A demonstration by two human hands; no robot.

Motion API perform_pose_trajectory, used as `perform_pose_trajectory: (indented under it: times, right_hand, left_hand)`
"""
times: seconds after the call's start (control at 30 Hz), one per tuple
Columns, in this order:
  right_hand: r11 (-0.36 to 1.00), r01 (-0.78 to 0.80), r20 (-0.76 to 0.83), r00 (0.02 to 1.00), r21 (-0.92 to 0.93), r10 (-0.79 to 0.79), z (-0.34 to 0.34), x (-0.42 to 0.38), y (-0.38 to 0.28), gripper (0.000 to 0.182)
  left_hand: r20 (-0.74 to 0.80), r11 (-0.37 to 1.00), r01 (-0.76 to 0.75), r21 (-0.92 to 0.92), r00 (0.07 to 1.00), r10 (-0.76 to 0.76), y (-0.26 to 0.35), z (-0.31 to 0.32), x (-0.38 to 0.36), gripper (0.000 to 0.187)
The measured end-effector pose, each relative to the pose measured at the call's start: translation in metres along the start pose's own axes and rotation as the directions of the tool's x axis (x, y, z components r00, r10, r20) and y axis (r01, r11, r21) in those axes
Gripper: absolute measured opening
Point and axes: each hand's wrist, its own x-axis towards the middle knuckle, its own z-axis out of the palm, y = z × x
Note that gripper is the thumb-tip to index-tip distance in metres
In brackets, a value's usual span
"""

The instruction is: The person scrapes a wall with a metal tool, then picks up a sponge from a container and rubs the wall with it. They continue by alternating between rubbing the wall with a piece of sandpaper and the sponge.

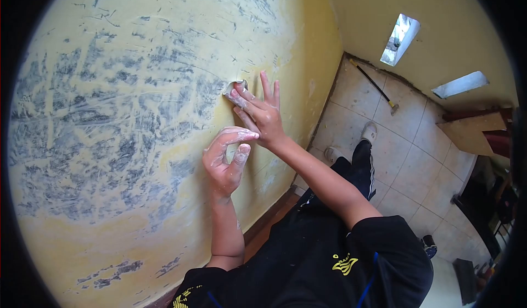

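Observation:
My right hand (265, 117) presses a small, curled piece of sandpaper (237, 87), dusty white and grey, against the yellow wall (219, 122). Some of its fingers lie on the piece while others stick out. Just below and to the left is my left hand (222, 157), coated in white powder. Its fingers curve round towards the thumb with a gap between them, and nothing shows in it. Dark scraped patches (110, 127) and white smears cover much of the wall.
A hammer (379, 86) with a long dark handle lies on the tiled floor (406, 143) near the corner. Two slanted openings (401, 39) pierce the adjoining wall. A brown board (472, 132) and dark furniture stand at the right.

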Motion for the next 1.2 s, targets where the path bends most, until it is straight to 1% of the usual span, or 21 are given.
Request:
perform_pose_trajectory:
  times: [0.03,0.07,0.1,0.17,0.23,0.3,0.33,0.37,0.43,0.5,0.57,0.6,0.7,0.73,0.83,0.87,0.97,1.03,1.1,1.13,1.2]
  right_hand:
    - [0.996,0.034,0.029,0.999,-0.088,-0.032,-0.005,0.001,0.001,0.044]
    - [0.991,-0.133,-0.049,0.990,-0.002,0.133,0.004,0.010,0.001,0.047]
    - [0.990,-0.143,-0.047,0.989,-0.005,0.142,0.011,0.013,-0.010,0.047]
    - [0.934,-0.259,-0.159,0.940,0.245,0.302,0.023,0.017,-0.025,0.048]
    - [0.970,-0.194,-0.103,0.972,0.144,0.210,0.021,0.000,-0.020,0.047]
    - [0.994,-0.038,0.011,0.999,-0.105,0.039,0.007,-0.005,0.000,0.044]
    - [0.973,-0.229,-0.081,0.971,-0.016,0.227,0.007,0.012,-0.003,0.041]
    - [0.972,-0.236,-0.072,0.970,-0.022,0.234,0.013,0.014,-0.010,0.041]
    - [0.953,-0.208,-0.237,0.936,0.221,0.259,0.028,0.019,-0.019,0.042]
    - [0.976,-0.140,-0.160,0.973,0.170,0.167,0.027,0.006,-0.011,0.039]
    - [0.997,-0.051,-0.085,0.995,-0.063,0.046,0.007,0.020,0.012,0.039]
    - [0.974,-0.205,-0.210,0.952,0.094,0.221,0.016,0.035,0.016,0.040]
    - [0.959,-0.172,-0.265,0.937,0.225,0.230,0.031,0.023,-0.010,0.039]
    - [0.981,-0.116,-0.163,0.976,0.154,0.141,0.029,0.006,-0.016,0.038]
    - [0.999,-0.034,-0.125,0.992,-0.012,0.032,0.017,0.008,-0.006,0.038]
    - [0.985,-0.166,-0.185,0.967,0.056,0.174,0.024,0.019,-0.005,0.038]
    - [0.932,-0.280,-0.247,0.910,0.230,0.334,0.027,0.034,-0.028,0.039]
    - [0.933,-0.277,-0.200,0.925,0.229,0.323,0.028,0.008,-0.032,0.039]
    - [0.977,-0.204,-0.044,0.978,0.059,0.206,0.024,-0.010,-0.026,0.037]
    - [0.988,-0.150,-0.034,0.988,-0.041,0.149,0.014,-0.001,-0.024,0.040]
    - [0.977,-0.209,-0.115,0.970,0.050,0.214,0.015,0.032,-0.024,0.041]
  left_hand:
    - [0.009,1.000,0.006,-0.004,1.000,-0.006,-0.001,-0.001,0.001,0.017]
    - [0.045,1.000,-0.021,0.012,0.999,0.021,-0.003,-0.002,0.002,0.020]
    - [0.080,0.998,-0.046,0.030,0.996,0.044,-0.004,-0.003,0.001,0.022]
    - [0.080,0.998,-0.060,0.034,0.995,0.057,-0.005,-0.001,0.001,0.022]
    - [0.081,0.996,-0.077,0.045,0.994,0.073,-0.005,-0.001,0.002,0.022]
    - [0.046,0.996,-0.080,0.024,0.996,0.079,-0.006,-0.001,0.005,0.013]
    - [0.044,0.997,-0.080,0.019,0.996,0.079,-0.008,-0.002,0.007,0.013]
    - [0.062,0.993,-0.083,0.083,0.995,0.078,-0.008,-0.003,0.008,0.013]
    - [0.086,0.985,-0.094,0.146,0.993,0.081,-0.011,-0.002,0.011,0.012]
    - [0.125,0.968,-0.202,0.149,0.975,0.184,-0.012,0.001,0.013,0.012]
    - [0.124,0.963,-0.229,0.140,0.969,0.212,-0.010,0.004,0.017,0.012]
    - [0.130,0.949,-0.264,0.171,0.961,0.244,-0.011,0.005,0.020,0.011]
    - [0.145,0.926,-0.304,0.226,0.950,0.276,-0.011,0.001,0.019,0.010]
    - [0.144,0.920,-0.312,0.238,0.948,0.285,-0.011,0.000,0.021,0.009]
    - [0.159,0.915,-0.306,0.261,0.949,0.272,-0.010,-0.008,0.022,0.010]
    - [0.158,0.918,-0.301,0.259,0.950,0.268,-0.012,-0.008,0.022,0.010]
    - [0.138,0.923,-0.294,0.246,0.954,0.267,-0.012,-0.011,0.020,0.011]
    - [0.120,0.938,-0.295,0.182,0.953,0.277,-0.008,-0.007,0.019,0.012]
    - [0.106,0.941,-0.296,0.163,0.954,0.281,-0.006,-0.002,0.022,0.013]
    - [0.088,0.947,-0.288,0.145,0.957,0.277,-0.005,0.000,0.020,0.014]
    - [0.077,0.950,-0.271,0.158,0.962,0.261,-0.010,0.002,0.019,0.014]
